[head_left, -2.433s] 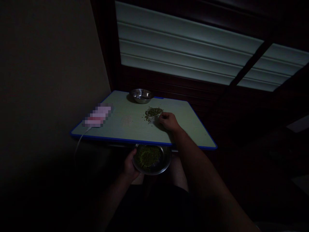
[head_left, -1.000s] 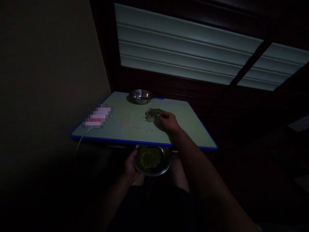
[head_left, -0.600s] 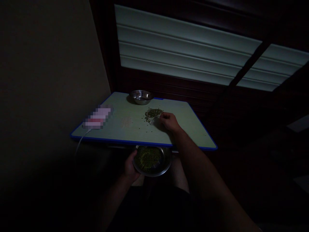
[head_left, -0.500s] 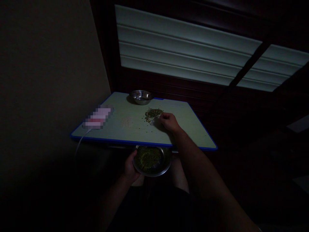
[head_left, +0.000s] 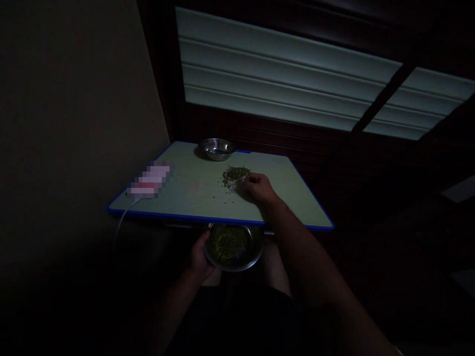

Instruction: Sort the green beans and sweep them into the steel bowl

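My left hand (head_left: 201, 256) grips the left rim of a steel bowl (head_left: 256, 257) below the table's front edge. Small green beans or seeds (head_left: 228, 242) cover much of the bowl's bottom. Over the tabletop, my right hand (head_left: 260, 187) is closed in a pinch, at the near right side of a loose pile of small greenish-brown beans or seeds (head_left: 235, 174). A small pale, translucent piece (head_left: 236, 186) shows at its fingertips; its kind is too dim to make out. A few loose grains lie nearer the front edge.
The pale table (head_left: 178, 168) has a blue rim. A second steel bowl (head_left: 217, 150) stands at its back edge. On the left lies a blurred-out pinkish device (head_left: 150, 180) with a white cable (head_left: 122, 220) hanging over the edge. A wall and slatted panels stand close behind.
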Motion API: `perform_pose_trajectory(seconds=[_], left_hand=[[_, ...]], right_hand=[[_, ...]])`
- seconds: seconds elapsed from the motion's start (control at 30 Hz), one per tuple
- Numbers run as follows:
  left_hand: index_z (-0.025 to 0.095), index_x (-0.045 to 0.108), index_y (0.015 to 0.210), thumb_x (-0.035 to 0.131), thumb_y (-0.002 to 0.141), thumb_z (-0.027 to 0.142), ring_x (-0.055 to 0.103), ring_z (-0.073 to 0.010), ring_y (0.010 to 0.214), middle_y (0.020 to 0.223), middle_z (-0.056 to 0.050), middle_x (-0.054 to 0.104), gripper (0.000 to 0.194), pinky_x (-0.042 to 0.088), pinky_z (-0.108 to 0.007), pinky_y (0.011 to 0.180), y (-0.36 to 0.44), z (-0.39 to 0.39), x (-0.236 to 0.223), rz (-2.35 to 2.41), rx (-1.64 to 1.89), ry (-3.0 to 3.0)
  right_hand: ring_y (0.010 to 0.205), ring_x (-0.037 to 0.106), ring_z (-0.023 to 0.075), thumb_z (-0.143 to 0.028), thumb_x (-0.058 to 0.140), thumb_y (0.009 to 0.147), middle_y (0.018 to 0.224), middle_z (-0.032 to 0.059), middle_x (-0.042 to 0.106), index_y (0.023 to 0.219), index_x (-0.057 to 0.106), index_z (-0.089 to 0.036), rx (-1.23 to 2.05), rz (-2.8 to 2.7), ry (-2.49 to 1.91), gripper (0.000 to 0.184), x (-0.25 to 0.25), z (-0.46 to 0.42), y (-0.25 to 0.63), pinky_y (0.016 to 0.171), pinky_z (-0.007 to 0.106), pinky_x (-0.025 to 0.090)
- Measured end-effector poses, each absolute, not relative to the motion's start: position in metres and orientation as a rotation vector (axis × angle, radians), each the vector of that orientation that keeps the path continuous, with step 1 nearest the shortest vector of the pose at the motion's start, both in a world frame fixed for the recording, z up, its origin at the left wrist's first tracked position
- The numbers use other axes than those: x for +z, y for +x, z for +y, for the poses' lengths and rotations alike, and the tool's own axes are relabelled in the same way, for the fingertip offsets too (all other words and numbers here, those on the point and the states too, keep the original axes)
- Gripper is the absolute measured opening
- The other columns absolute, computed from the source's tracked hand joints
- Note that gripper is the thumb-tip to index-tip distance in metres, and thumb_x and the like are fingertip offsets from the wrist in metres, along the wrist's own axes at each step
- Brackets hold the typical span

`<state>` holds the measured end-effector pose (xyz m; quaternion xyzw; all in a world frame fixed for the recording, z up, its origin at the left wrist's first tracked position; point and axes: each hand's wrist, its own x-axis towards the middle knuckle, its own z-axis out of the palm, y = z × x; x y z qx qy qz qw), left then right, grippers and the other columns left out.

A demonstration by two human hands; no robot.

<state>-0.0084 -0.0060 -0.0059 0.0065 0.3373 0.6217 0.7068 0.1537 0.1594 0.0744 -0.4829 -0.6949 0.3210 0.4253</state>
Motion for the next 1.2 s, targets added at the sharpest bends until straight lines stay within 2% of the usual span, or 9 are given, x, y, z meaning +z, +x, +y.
perform_pose_trajectory(seconds=[0.6,0.8,0.97,1.2], left_hand=[[0.014,0.072,0.086,0.056,0.079,0.025,0.070,-0.0272,0.090,0.081,-0.008,0.076,0.020,0.051,-0.042,0.091,-0.009,-0.005,-0.013,0.704,1.391,-0.013],[0.012,0.072,0.091,0.058,0.078,0.025,0.066,-0.0308,0.103,0.085,-0.011,0.076,0.023,0.047,-0.047,0.097,-0.009,-0.005,-0.014,0.693,1.390,0.015],[0.015,0.073,0.088,0.058,0.078,0.027,0.066,-0.0308,0.104,0.084,-0.009,0.077,0.022,0.047,-0.048,0.097,-0.011,-0.005,-0.018,0.674,1.382,0.027],[0.013,0.073,0.085,0.058,0.078,0.028,0.066,-0.0313,0.103,0.083,-0.010,0.077,0.022,0.048,-0.048,0.097,-0.012,-0.005,-0.015,0.695,1.394,-0.003]], right_hand=[[0.058,0.044,0.0103,-0.036,0.057,0.064,0.059,-0.0014,0.053,0.064,0.061,-0.015,0.781,-1.885,-1.217,0.021,0.078,0.156,0.150,0.057,0.024,0.035],[0.058,0.044,0.0093,-0.032,0.060,0.067,0.060,-0.0011,0.055,0.065,0.062,-0.014,0.865,-1.985,-1.175,0.018,0.081,0.157,0.136,0.058,0.023,0.036],[0.059,0.047,0.0097,-0.029,0.059,0.069,0.062,-0.0005,0.056,0.065,0.060,-0.015,0.879,-2.111,-1.111,0.015,0.086,0.159,0.125,0.060,0.023,0.037],[0.062,0.048,0.0093,-0.032,0.059,0.075,0.068,-0.0004,0.057,0.076,0.060,-0.014,1.081,-2.283,-0.868,0.018,0.092,0.162,0.129,0.060,0.022,0.038]])
